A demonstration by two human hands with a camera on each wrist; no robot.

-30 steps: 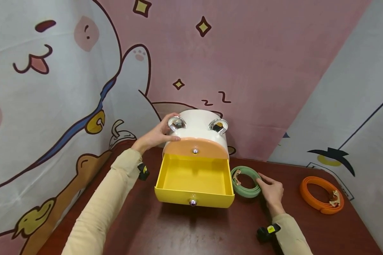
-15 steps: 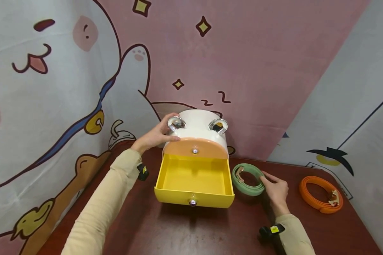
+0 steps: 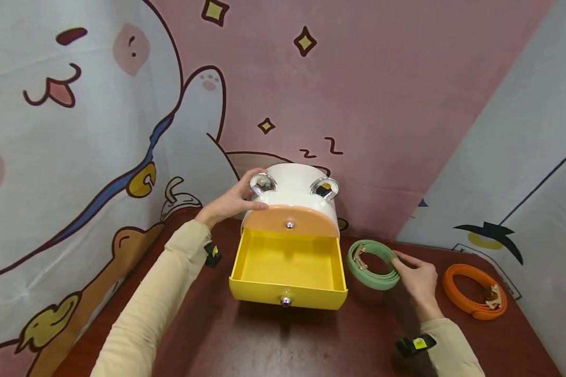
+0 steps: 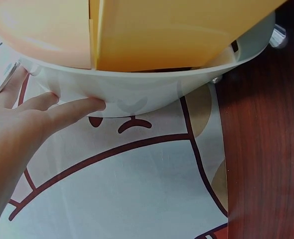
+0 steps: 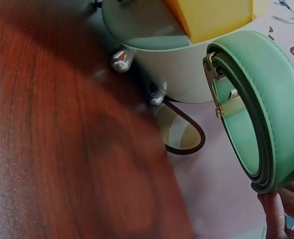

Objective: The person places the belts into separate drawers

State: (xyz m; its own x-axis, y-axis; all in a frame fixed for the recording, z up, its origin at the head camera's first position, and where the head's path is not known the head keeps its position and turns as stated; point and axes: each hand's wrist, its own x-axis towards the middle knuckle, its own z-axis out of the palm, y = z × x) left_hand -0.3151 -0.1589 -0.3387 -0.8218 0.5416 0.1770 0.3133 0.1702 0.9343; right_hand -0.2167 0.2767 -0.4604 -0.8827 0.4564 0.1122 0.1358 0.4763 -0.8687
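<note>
A white storage box [image 3: 297, 180] with two silver-rimmed eyes stands on the table, its yellow drawer [image 3: 287, 262] pulled out. The drawer holds nothing visible. Against the box's upper left side rests my left hand [image 3: 233, 200]; the thumb lies on the front, and in the left wrist view fairly straight fingers [image 4: 79, 108] touch the white wall. To the right of the drawer, my right hand [image 3: 417, 283] pinches the right edge of a coiled green belt [image 3: 379, 283] with a gold buckle. In the right wrist view the green belt appears raised off the table.
A coiled orange belt [image 3: 467, 306] with a gold buckle lies right of my right hand. Above the yellow drawer is a closed peach drawer front [image 3: 306, 219] with a silver knob. A cartoon-printed cloth [image 3: 368, 94] hangs behind the dark red wooden table [image 3: 245, 345].
My right hand has moved rightward with the green belt, away from the drawer and slightly up. The left hand stays on the box, and the drawer has not moved.
</note>
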